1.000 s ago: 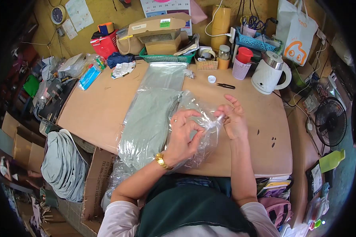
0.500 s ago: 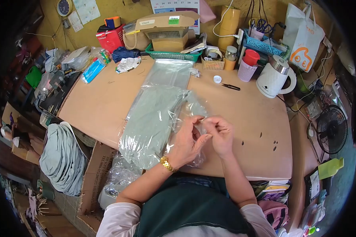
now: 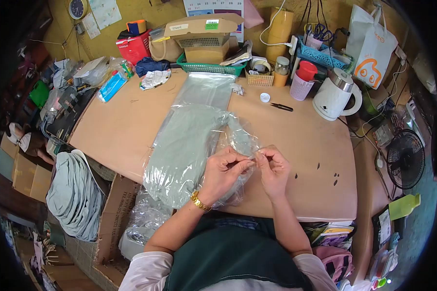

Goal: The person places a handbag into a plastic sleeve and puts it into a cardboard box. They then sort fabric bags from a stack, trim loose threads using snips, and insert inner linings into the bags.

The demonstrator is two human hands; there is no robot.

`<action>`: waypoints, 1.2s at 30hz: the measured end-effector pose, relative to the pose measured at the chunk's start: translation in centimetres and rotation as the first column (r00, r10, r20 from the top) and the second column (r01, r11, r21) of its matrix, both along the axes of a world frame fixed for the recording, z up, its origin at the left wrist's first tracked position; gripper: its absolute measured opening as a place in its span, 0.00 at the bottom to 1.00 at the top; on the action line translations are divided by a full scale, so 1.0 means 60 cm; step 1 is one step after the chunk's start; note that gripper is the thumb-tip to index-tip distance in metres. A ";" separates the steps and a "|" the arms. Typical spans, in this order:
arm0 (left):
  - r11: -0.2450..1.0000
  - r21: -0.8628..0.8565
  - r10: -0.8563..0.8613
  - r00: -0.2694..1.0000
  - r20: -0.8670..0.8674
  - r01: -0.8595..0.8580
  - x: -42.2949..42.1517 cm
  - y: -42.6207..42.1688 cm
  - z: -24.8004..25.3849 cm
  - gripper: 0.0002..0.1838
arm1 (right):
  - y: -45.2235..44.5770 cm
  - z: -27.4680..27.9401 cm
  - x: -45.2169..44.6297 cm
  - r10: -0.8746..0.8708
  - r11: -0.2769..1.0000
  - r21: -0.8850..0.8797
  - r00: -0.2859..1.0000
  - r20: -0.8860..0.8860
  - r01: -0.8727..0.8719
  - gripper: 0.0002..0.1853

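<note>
Pinched at the fingertips, your left hand [image 3: 224, 169] and your right hand [image 3: 274, 167] meet on the gathered end of the clear bag [image 3: 243, 139], thumbs and forefingers nearly touching.

Beneath you spreads the brown table [image 3: 310, 131]. On its near middle the bag lies flat, partly over a long strip of clear plastic [image 3: 206, 89]. You seem to have the folded grey cloth [image 3: 179, 140] fully inside, so the filling looks done; your fingers cover the end, so you cannot tell whether it is fastened. To your left, a stack of grey pieces [image 3: 75, 199] stands outside any visible bag. Next to it, the open cardboard box [image 3: 112, 228] appears to hold crinkled plastic [image 3: 148, 218].

Along the back, your green basket [image 3: 211, 70] carries a brown carton [image 3: 206, 54]. Smaller, the woven basket [image 3: 260, 80] keeps a few rolls [image 3: 262, 67], and the lilac cup [image 3: 302, 90] has a red cup [image 3: 307, 70] nested in it.
</note>
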State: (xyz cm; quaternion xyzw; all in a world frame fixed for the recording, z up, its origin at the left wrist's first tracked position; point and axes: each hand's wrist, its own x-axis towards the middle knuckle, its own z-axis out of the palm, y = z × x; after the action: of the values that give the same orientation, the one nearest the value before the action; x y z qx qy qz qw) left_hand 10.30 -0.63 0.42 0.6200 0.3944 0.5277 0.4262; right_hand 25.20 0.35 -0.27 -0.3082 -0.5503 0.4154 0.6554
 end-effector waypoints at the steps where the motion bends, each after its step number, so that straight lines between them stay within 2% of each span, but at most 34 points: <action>1: 1.000 0.002 0.023 0.999 0.026 -0.023 -0.003 0.000 -0.004 0.05 | 0.001 0.000 0.006 -0.141 0.983 0.139 0.975 0.171 0.118 0.04; 2: 0.999 0.004 0.049 0.997 0.054 -0.049 -0.005 0.001 -0.006 0.04 | 0.000 0.008 0.017 -0.138 0.983 0.141 0.975 0.173 0.114 0.04; 3: 0.999 0.002 0.052 0.997 0.056 -0.052 -0.007 0.002 -0.005 0.04 | -0.008 0.025 0.033 -0.152 0.983 0.161 0.862 0.483 0.084 0.04; 4: 0.996 0.009 0.084 0.996 0.023 -0.084 -0.009 0.002 -0.003 0.04 | -0.015 0.037 0.047 -0.159 0.984 0.169 0.655 0.739 0.049 0.05; 5: 0.993 0.017 0.113 0.993 -0.011 -0.113 -0.011 0.002 -0.002 0.04 | -0.018 0.040 0.058 -0.157 0.985 0.165 0.655 0.739 0.049 0.05; 6: 0.993 0.017 0.114 0.993 -0.012 -0.113 -0.011 0.002 -0.002 0.04 | -0.021 0.042 0.067 -0.175 0.980 0.198 0.538 0.825 0.015 0.06; 7: 0.989 0.070 0.136 0.987 -0.084 -0.130 -0.010 0.003 -0.001 0.04 | -0.023 0.049 0.071 -0.197 0.973 0.228 0.407 0.892 -0.028 0.06; 8: 0.982 0.122 0.165 0.974 -0.155 -0.147 -0.010 0.003 -0.001 0.04 | -0.029 0.058 0.066 -0.195 0.973 0.230 0.407 0.892 -0.037 0.06; 9: 0.980 0.122 0.176 0.972 -0.154 -0.158 -0.007 0.000 0.001 0.04 | -0.038 0.071 0.055 -0.340 0.928 0.372 0.445 0.828 0.018 0.06; 10: 0.945 0.293 0.220 0.943 -0.250 -0.143 -0.001 -0.003 0.006 0.04 | -0.043 0.076 0.048 -0.473 0.862 0.501 0.476 0.742 0.076 0.06; 11: 0.886 0.451 0.278 0.900 -0.336 -0.105 0.006 -0.009 0.011 0.05 | -0.040 0.069 0.043 -0.465 0.864 0.500 0.482 0.743 0.063 0.06; 13: 0.880 0.461 0.297 0.888 -0.351 -0.112 0.013 -0.018 0.014 0.06 | -0.027 0.039 0.030 -0.401 0.896 0.426 0.640 0.655 0.126 0.07; 14: 0.876 0.475 0.265 0.906 -0.330 -0.083 0.013 -0.018 0.014 0.06 | -0.022 0.022 0.027 -0.395 0.896 0.429 0.646 0.653 0.114 0.07; 15: 0.869 0.492 0.234 0.922 -0.308 -0.056 0.013 -0.018 0.014 0.07 | -0.018 0.006 0.028 -0.243 0.962 0.235 0.825 0.510 0.138 0.06; 16: 0.865 0.496 0.248 0.919 -0.307 -0.068 0.015 -0.021 0.015 0.07 | -0.015 -0.003 0.029 -0.108 0.994 0.031 0.947 0.304 0.104 0.06; 17: 0.903 0.428 0.183 0.937 -0.298 -0.040 0.018 -0.029 0.015 0.07 | -0.014 -0.007 0.032 -0.096 0.995 0.033 0.948 0.304 0.090 0.06; 18: 0.934 0.357 0.115 0.952 -0.283 -0.007 0.017 -0.034 0.016 0.07 | -0.013 -0.009 0.032 -0.029 0.996 -0.082 0.980 0.196 0.046 0.05; 19: 0.934 0.358 0.125 0.950 -0.285 -0.016 0.013 -0.036 0.019 0.07 | -0.012 -0.010 0.031 0.025 0.982 -0.190 0.997 0.079 -0.010 0.05; 20: 0.959 0.284 0.087 0.954 -0.287 -0.002 0.010 -0.036 0.022 0.07 | -0.014 -0.004 0.033 0.033 0.982 -0.188 0.996 0.079 -0.018 0.05; 21: 0.978 0.209 0.047 0.957 -0.286 0.014 0.007 -0.035 0.024 0.06 | -0.019 0.008 0.036 0.006 0.994 -0.102 0.957 0.289 0.025 0.04; 22: 0.977 0.212 0.052 0.957 -0.285 0.010 0.005 -0.034 0.024 0.06 | -0.023 0.020 0.038 -0.041 0.999 -0.007 0.874 0.484 0.051 0.04; 25: 0.975 0.220 0.049 0.961 -0.274 0.013 0.003 -0.033 0.027 0.08 | -0.031 0.037 0.041 0.057 0.998 -0.057 0.896 0.440 -0.035 0.01; 26: 0.974 0.227 0.065 0.946 -0.318 0.009 0.005 -0.037 0.032 0.10 | -0.034 0.045 0.042 0.054 0.998 -0.060 0.895 0.442 -0.030 0.01; 28: 0.973 0.229 0.065 0.931 -0.359 0.020 0.011 -0.038 0.030 0.12 | -0.039 0.059 0.044 -0.194 0.978 0.196 0.690 0.697 0.076 0.01; 30: 0.980 0.192 0.091 0.967 -0.239 -0.045 0.017 -0.030 0.014 0.15 | -0.043 0.059 0.044 -0.163 0.981 0.192 0.699 0.697 0.038 0.02; 32: 0.972 0.235 0.090 0.953 -0.288 -0.020 0.009 -0.020 0.002 0.17 | -0.034 0.048 0.052 -0.132 0.981 0.194 0.709 0.692 -0.007 0.03; 33: 0.960 0.279 0.103 0.937 -0.335 -0.006 0.007 -0.017 0.001 0.19 | -0.019 0.026 0.062 0.154 0.988 -0.090 0.833 0.531 -0.126 0.04; 34: 0.960 0.279 0.099 0.937 -0.335 -0.002 0.009 -0.018 0.008 0.19 | -0.010 0.011 0.070 0.390 0.896 -0.331 0.880 0.272 -0.295 0.05; 35: 0.923 0.383 0.090 0.948 -0.305 0.036 0.012 -0.020 0.020 0.19 | -0.008 0.005 0.075 0.387 0.898 -0.328 0.880 0.274 -0.293 0.05; 36: 0.872 0.485 0.079 0.958 -0.274 0.067 0.015 -0.019 0.027 0.19 | -0.005 0.002 0.079 0.411 0.852 -0.381 0.909 0.063 -0.359 0.06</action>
State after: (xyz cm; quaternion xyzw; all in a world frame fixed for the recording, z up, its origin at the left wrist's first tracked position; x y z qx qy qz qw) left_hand 11.22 -1.77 2.05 0.7757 0.3073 0.5165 0.1923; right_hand 29.95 0.05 -0.14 -0.3353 -0.5604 0.6092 0.4499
